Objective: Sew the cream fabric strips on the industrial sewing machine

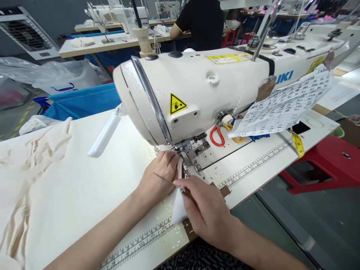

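My left hand [161, 172] is beside the presser foot [184, 148] of a white sewing machine [202, 90], its fingers bent together on a piece of white cloth [179, 208]. The cloth runs down from the needle area toward the table's front edge. Closed around a thin, pointed metal tool [163, 178], my right hand [206, 208] is just in front of the cloth. The tool's tip points left, across the back of my left hand. Most of its grip is hidden in my fingers, so its exact kind is unclear.
Orange-handled scissors [217, 136] lie behind the needle area. A handwritten sheet [284, 103] hangs on the machine's right. Cream cloth [17, 187] covers the table's left. A yellow tape measure [297, 143] hangs near a red stool [329, 161]. Another person [202, 26] sits beyond.
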`<state>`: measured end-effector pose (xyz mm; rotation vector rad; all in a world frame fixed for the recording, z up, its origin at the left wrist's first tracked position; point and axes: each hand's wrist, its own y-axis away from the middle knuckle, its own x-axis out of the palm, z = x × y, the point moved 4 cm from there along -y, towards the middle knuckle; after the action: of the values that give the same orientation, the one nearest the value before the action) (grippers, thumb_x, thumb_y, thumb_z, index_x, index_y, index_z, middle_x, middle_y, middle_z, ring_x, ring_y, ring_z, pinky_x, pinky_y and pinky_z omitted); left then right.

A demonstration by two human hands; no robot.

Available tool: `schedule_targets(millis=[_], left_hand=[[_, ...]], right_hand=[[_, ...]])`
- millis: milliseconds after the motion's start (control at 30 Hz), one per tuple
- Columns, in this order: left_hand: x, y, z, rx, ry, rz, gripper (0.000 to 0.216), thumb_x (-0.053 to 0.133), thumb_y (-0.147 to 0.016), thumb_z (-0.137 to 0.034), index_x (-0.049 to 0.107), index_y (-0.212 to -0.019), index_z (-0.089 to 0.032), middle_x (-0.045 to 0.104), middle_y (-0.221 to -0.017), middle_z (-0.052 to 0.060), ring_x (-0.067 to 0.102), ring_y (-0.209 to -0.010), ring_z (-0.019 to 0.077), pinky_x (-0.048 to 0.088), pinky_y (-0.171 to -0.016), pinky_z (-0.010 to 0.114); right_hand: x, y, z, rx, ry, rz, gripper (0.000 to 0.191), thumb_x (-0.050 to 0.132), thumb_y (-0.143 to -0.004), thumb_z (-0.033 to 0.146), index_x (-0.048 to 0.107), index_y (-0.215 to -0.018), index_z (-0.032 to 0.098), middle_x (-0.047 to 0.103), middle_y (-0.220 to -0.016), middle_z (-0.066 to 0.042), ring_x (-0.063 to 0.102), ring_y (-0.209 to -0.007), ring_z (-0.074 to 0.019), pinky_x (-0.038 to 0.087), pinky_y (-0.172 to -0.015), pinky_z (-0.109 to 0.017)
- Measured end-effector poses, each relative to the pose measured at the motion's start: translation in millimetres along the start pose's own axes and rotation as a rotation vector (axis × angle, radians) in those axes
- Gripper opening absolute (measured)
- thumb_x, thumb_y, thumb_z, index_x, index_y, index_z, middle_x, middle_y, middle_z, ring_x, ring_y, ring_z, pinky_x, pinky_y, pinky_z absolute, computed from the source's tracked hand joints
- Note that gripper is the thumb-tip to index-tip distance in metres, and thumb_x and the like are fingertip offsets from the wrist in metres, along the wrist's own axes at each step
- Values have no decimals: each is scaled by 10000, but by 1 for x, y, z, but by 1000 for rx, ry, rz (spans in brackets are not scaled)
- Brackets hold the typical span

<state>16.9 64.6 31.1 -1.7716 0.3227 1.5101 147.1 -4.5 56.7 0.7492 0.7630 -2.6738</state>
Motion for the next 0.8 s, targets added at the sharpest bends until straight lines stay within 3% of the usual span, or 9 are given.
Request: schedule_targets(millis=[100, 200, 333, 433, 600, 800], left_hand=[[5, -6, 2, -65, -81, 81, 225, 429, -945, -117, 635, -865, -158, 620, -870, 95, 550, -780, 225, 527, -641, 322], [8, -6, 11, -212, -16, 48, 210, 448, -964, -187, 638, -874, -185, 647, -881, 71, 569, -783, 216, 491, -602, 301], [7, 1, 25, -345, 299, -110, 198, 480, -941, -259, 655, -878, -191, 685, -926, 50, 620, -840, 192, 504, -691, 294], [8, 3, 32, -417, 493, -123, 192, 519, -906, -291, 679, -844, -206, 695, -912, 30, 632, -848, 180, 499, -738, 289], [10, 3, 36, -527, 581, -94, 232, 543, -879, -377, 696, -813, -217, 676, -822, 17, 630, -799, 181, 478, -703, 285], [15, 6, 43, -621, 564, -44, 247, 570, -829, -426, 702, -796, -220, 700, -824, 24, 659, -819, 196, 502, -695, 285]], right_hand=[[6, 1, 14, -101, 36, 8, 296, 387, -950, 108, 549, -1198, 101, 683, -924, -98, 629, -748, -203, 520, -633, -307], [6, 12, 16, -126, 116, 17, 269, 383, -973, 137, 554, -1178, 113, 683, -849, -78, 603, -651, -199, 489, -551, -305], [-5, 24, -8, 102, 221, -10, 241, 380, -1027, 200, 556, -1171, 122, 718, -854, -76, 656, -647, -200, 479, -536, -300], [-12, 24, -29, 236, 344, -38, 268, 379, -1026, 215, 527, -1216, 97, 736, -862, -88, 664, -601, -206, 449, -499, -310], [-4, 14, -41, 231, 449, 7, 259, 390, -1015, 186, 560, -1206, 144, 735, -918, -71, 703, -704, -229, 439, -504, -314], [2, 6, -42, 251, 479, 47, 240, 443, -970, 149, 587, -1162, 155, 719, -876, -68, 684, -677, -220, 413, -476, -309]])
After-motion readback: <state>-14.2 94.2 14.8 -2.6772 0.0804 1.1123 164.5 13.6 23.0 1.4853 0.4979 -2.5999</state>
